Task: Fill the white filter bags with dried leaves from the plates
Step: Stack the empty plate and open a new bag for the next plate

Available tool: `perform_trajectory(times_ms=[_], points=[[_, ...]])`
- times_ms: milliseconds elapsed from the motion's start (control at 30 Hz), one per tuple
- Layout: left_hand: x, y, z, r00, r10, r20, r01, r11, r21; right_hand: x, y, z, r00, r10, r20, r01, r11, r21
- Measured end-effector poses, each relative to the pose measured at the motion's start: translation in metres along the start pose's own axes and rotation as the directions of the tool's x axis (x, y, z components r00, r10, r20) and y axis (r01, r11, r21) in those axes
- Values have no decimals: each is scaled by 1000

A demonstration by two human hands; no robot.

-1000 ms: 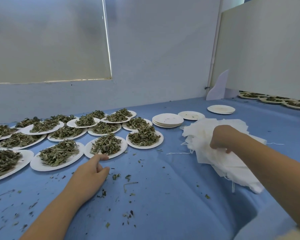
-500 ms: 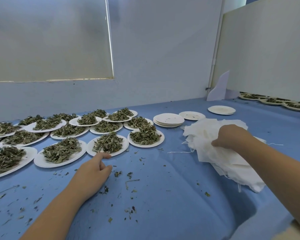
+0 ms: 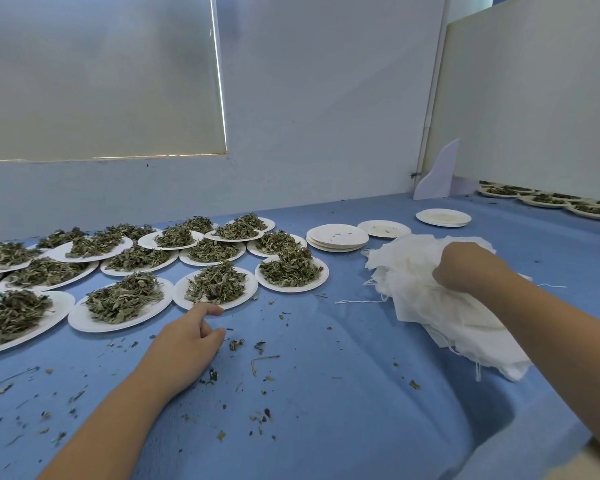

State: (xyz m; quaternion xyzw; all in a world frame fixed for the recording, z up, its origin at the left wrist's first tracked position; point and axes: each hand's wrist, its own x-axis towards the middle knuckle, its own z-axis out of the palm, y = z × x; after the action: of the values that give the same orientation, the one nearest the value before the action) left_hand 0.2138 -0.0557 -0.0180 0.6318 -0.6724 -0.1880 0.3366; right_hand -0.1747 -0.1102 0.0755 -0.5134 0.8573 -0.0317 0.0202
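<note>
filter bags (image 3: 409, 271) heaped on the worktop (image 3: 326, 410), right hand (image 3: 465, 268) gripping them with curled fingers; left hand (image 3: 184, 341) rests by a leaf plate (image 3: 179, 289), fingers loose, empty.

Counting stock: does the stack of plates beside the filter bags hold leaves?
No, the stack of plates beside the filter bags has a bare white top with only crumbs.

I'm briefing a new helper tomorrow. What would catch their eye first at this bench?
Many white plates heaped with dried leaves crowd the left of the blue table. On the right lies a rumpled pile of white filter bags, gripped by the right hand; the left hand rests among leaf crumbs.
</note>
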Motion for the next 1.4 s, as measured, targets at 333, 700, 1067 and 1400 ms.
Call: perform_trajectory(times_ms=[333,700,1067,1400], points=[[-1,1,0,999,4,32,-5,999,36,-38,-32,-27,883,-406,-234,442,888,128],[-6,6,-1,998,16,65,-19,999,47,-32,-49,-16,859,-357,-367,377,926,-19],[-5,6,-1,995,21,98,-30,995,91,-23,-38,2,853,-496,-161,459,861,-220],[-3,2,0,993,32,114,-45,993,110,-25,-38,1,874,-485,34,486,874,-17]])
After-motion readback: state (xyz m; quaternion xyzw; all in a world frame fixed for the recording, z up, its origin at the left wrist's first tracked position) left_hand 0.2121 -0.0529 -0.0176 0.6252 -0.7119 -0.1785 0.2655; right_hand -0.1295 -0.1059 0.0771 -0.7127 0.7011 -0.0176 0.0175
